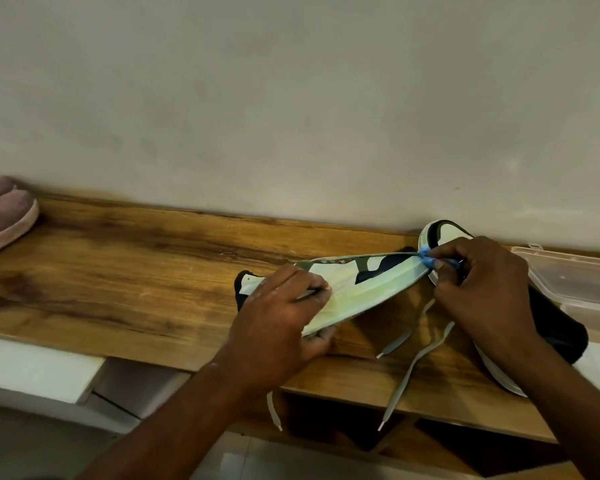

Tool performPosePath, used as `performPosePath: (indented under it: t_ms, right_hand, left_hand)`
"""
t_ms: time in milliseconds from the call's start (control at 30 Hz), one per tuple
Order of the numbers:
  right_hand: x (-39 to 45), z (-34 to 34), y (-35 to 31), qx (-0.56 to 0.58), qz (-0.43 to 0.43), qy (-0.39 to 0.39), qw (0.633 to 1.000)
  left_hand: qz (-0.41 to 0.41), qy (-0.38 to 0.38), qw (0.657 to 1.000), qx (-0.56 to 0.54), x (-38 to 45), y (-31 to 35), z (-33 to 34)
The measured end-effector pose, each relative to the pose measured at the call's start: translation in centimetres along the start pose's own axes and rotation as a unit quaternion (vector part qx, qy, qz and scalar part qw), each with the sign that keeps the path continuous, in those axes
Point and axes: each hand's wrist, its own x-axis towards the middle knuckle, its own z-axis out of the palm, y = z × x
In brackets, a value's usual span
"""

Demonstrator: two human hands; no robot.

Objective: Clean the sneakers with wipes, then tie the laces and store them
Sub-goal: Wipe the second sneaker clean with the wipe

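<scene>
A white, green and black sneaker (357,282) lies on its side above the wooden shelf top (136,271), its pale sole facing me. My left hand (281,320) grips it round the heel end. My right hand (482,289) pinches a small blue wipe (427,258) against the toe end of the sole. A second sneaker (551,327), white and black, lies behind my right hand, mostly hidden by it. Loose grey laces (409,368) hang down over the shelf's front edge.
A clear plastic box (579,285) stands at the far right against the wall. Pink shoes (4,216) sit at the far left of the shelf. Open compartments (343,420) lie under the shelf top. A white ledge (32,368) runs lower left.
</scene>
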Motion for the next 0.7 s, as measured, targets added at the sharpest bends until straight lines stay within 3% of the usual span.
performPosePath:
  t_ms: [267,500,700]
  right_hand:
    - [0.8,-0.2,1.3,0.006,0.033,0.02,0.999]
    - [0.9,-0.1,1.5,0.036,0.091,-0.067,0.993]
    - [0.2,1.5,1.0,0.134,0.152,-0.104,0.974]
  left_hand:
    - [0.024,-0.002,1.0,-0.01,-0.4,-1.4,-0.9]
    - [0.117,0.035,0.991,0.057,-2.3,-0.5,0.2]
    - [0.068,-0.011,0.992,0.103,-1.9,-3.1,-1.2]
